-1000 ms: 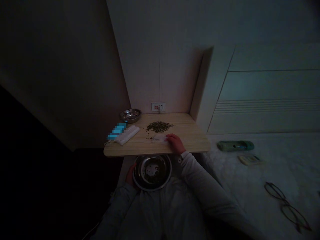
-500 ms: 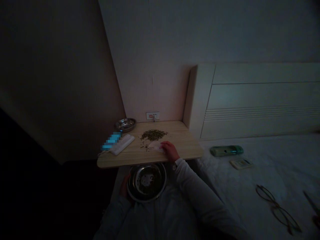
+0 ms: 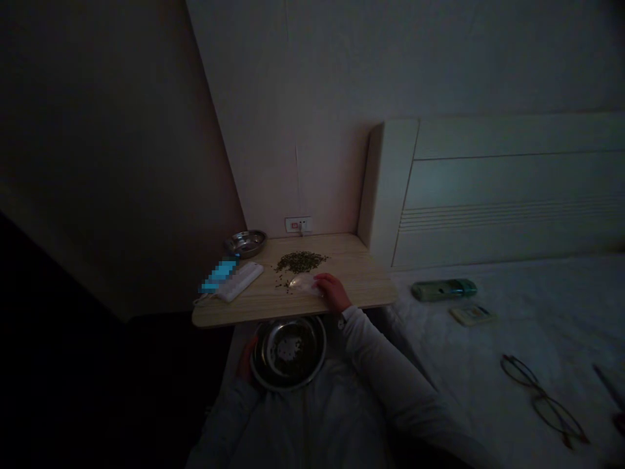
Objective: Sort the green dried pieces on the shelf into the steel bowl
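A small wooden bedside table (image 3: 361,286) carries a heap of little dark green grains (image 3: 299,261). My right hand (image 3: 333,292) rests on the tabletop just in front of the heap, fingers closed on a pale white sheet or card (image 3: 303,283) that lies among a few stray grains. Below the table's front edge, my left hand (image 3: 245,359) grips the left rim of a steel bowl (image 3: 289,352) held in my lap; some grains lie in the bowl.
A second small steel bowl (image 3: 245,243) stands at the table's back left, by a wall socket (image 3: 297,225). A white oblong box (image 3: 240,281) lies at the left edge. On the bed: a green case (image 3: 443,290), a small card (image 3: 471,315), spectacles (image 3: 543,400).
The view has shifted slightly as my head moved. My right hand with the pale sheet has stayed by the heap, and the bowl remains in my lap.
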A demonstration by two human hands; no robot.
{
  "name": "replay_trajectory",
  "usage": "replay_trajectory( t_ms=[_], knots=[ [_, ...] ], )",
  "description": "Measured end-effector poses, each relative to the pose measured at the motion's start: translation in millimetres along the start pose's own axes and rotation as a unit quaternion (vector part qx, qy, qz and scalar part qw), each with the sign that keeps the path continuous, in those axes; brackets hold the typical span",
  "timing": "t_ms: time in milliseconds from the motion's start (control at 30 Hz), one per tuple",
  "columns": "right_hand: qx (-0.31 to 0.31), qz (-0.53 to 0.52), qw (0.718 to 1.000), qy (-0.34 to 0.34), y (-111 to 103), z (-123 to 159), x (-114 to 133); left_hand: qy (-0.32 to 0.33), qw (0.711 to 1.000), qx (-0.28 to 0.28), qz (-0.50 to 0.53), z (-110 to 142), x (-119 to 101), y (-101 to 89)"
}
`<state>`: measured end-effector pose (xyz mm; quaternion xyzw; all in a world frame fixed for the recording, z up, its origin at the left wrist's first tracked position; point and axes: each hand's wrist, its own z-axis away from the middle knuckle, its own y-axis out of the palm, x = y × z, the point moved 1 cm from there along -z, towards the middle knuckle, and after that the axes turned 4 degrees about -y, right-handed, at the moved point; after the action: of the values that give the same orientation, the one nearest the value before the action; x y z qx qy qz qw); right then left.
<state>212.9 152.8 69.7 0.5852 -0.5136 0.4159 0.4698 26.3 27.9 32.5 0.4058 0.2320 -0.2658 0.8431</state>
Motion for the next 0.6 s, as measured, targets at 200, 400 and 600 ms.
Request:
replay_trajectory(
  t_ms=[200,400,600],
  knots=[
    [0.007,-0.002,1.0,0.006,-1,-1,-2,-0.014,1.0,0.013,0.0,0,0,1.0],
    [0.004,0.021,1.0,-0.001,-1,1,3,0.0,1.0,-0.012,0.001,9,-3,6.8],
    [0.005,0.028,0.999,-0.018,-2,-1,0,-0.019,1.0,-0.007,0.005,9,-2,7.5]
  ],
)
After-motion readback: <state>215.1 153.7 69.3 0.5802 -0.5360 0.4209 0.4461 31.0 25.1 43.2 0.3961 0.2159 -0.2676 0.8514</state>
